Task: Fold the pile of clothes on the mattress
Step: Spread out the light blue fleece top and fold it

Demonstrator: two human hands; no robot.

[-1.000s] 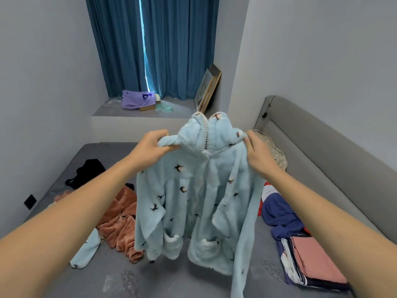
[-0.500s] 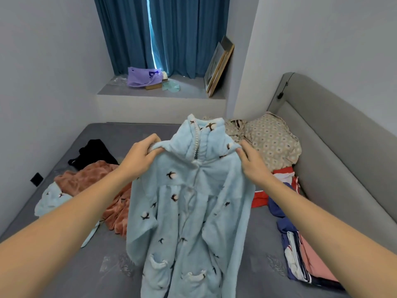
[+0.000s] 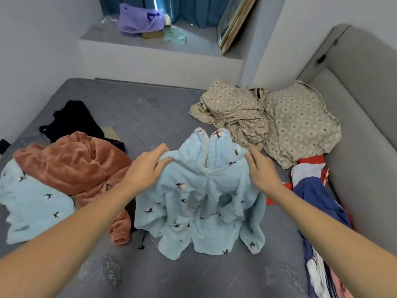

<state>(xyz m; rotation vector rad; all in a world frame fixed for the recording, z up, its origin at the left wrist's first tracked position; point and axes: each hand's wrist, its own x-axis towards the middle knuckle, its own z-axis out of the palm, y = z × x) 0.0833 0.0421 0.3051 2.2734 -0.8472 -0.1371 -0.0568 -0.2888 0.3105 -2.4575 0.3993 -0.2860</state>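
Observation:
A fluffy light-blue jacket [image 3: 199, 203] with small bird prints and a zip collar is held by its shoulders. My left hand [image 3: 148, 166] grips the left shoulder and my right hand [image 3: 260, 168] grips the right one. Its lower half bunches up on the grey mattress [image 3: 133, 112]. To the left lie a rust-brown fleece garment [image 3: 71, 166], matching light-blue fleece trousers [image 3: 32, 203] and a black garment [image 3: 71, 119].
Beige patterned bedding [image 3: 268, 119] lies crumpled at the back right against the grey headboard [image 3: 361, 130]. Folded navy, red and pink clothes [image 3: 320, 214] run along the right edge. A window ledge [image 3: 193, 44] holds a purple bag [image 3: 139, 18] and leaning frames [image 3: 234, 22].
Both hands have lowered the blue jacket from hanging in the air until its hem rests crumpled on the mattress. The view has tilted down.

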